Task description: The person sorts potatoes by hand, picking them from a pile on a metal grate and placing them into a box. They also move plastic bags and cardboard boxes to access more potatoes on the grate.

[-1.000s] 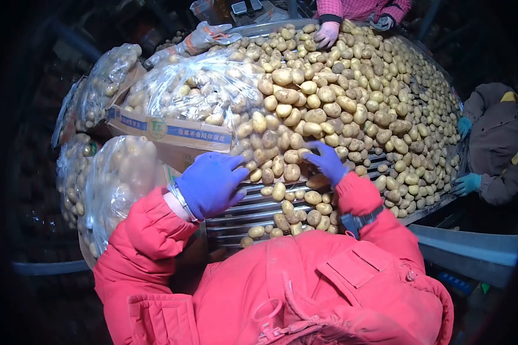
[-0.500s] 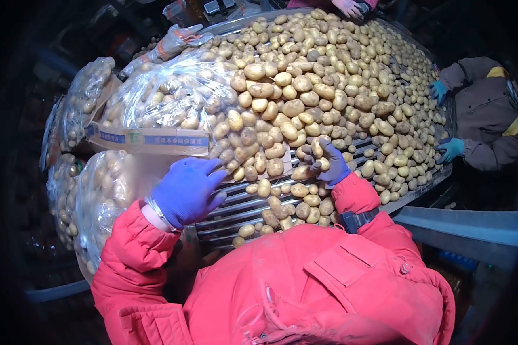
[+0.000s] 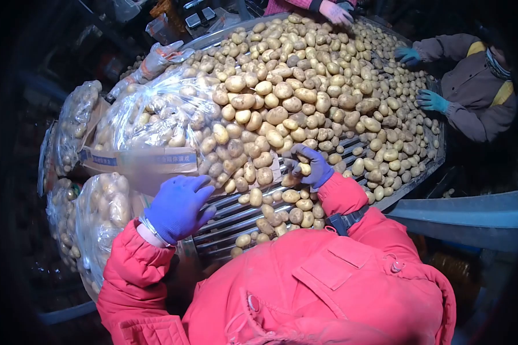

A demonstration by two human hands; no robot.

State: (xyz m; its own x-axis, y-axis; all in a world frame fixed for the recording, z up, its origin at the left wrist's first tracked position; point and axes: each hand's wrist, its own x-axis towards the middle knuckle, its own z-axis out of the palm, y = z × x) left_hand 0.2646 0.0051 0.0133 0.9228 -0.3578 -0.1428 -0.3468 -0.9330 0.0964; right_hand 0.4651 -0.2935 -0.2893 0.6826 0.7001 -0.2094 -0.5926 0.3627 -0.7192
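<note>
My left hand [image 3: 177,208], in a blue-purple glove, hovers over the left part of the metal roller rack [image 3: 227,215], fingers spread with nothing in them. It is beside the printed cardboard carton [image 3: 170,162] that holds a clear plastic bag of potatoes [image 3: 155,112]. To the right, my right hand [image 3: 315,167] curls its gloved fingers round a small potato [image 3: 304,169]. Just below it, several loose potatoes [image 3: 290,196] lie on the rollers. A large heap of potatoes [image 3: 328,86] spreads beyond both hands.
More bagged potatoes [image 3: 105,207] stand at the left. Across the heap, a co-worker in a brown jacket [image 3: 477,95] reaches in with teal gloves. Another person's pink-gloved hand [image 3: 335,12] is at the top. A metal rail [image 3: 460,215] juts out at right.
The whole view has shifted a little. My right hand has moved slightly, its fingers still round a potato. The co-worker's gloved hands at right have changed place on the heap.
</note>
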